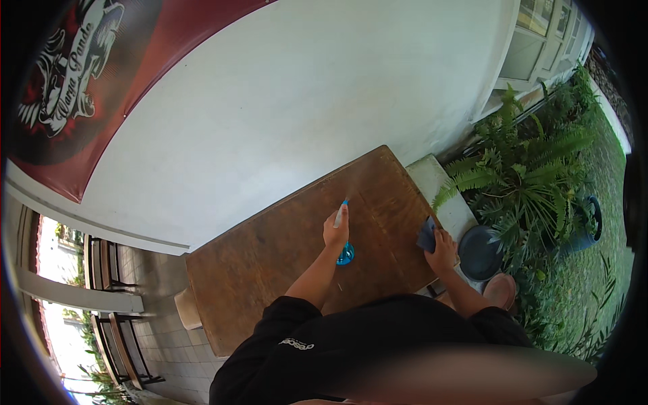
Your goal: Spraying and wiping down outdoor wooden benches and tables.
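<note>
A brown wooden table (270, 250) stands against a white wall. My left hand (336, 233) is closed around a spray bottle (345, 251) with a blue body and a white and blue nozzle, held over the middle of the tabletop, nozzle toward the wall. My right hand (442, 250) presses a dark blue cloth (426, 235) near the table's right edge.
A white wall (290, 101) with a red and black banner (74, 81) lies behind the table. To the right are green ferns (526, 182), a dark round pot (478, 252), a terracotta pot (501, 290) and grass. Tiled floor and metal railings (111, 297) lie at left.
</note>
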`<state>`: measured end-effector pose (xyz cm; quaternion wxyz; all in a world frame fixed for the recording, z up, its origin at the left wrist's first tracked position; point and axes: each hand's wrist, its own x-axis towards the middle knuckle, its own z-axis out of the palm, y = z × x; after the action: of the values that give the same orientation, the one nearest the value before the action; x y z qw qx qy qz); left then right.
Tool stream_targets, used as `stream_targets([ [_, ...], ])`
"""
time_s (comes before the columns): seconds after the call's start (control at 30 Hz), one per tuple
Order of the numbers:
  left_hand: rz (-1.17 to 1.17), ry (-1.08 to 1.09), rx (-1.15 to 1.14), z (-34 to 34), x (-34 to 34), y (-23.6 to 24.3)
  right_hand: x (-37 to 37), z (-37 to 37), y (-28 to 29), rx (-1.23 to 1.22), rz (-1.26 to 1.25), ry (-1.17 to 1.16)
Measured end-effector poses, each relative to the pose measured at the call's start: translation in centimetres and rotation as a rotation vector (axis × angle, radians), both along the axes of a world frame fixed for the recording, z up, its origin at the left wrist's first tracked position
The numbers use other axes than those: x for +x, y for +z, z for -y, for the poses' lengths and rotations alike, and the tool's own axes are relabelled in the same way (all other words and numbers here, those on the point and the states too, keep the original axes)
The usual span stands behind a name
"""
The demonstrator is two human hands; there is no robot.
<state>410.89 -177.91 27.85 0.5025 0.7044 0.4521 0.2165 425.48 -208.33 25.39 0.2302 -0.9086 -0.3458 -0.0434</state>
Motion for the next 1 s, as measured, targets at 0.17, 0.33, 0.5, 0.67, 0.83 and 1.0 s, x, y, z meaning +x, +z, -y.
stream_targets([
  [0.17, 0.104, -0.079, -0.092, 0.9, 1.5, 2.3, 2.8, -0.6, 0.1, -0.069, -0.042, 0.222],
  [0.33, 0.438, 0.032, 0.156, 1.6, 0.4, 0.1, 1.4, -0.9, 0.6, -0.220, -0.060, 0.491],
  [0.5, 0.487, 0.194, 0.177, 1.2, 1.0, -2.4, 2.5, -0.1, 0.5, -0.229, -0.020, 0.541],
  [0.67, 0.208, 0.217, 0.261, 0.8, -0.3, -6.7, 5.6, -4.8, -2.8, -0.164, 0.039, 0.517],
  [0.83, 0.022, 0.242, 0.281, 2.1, -1.6, -9.1, 12.6, -18.9, -5.0, -0.029, 0.108, 0.332],
  [1.0, 0.004, 0.224, 0.240, 2.1, -1.0, -10.5, 18.6, -28.6, -5.5, -0.054, 0.048, 0.125],
])
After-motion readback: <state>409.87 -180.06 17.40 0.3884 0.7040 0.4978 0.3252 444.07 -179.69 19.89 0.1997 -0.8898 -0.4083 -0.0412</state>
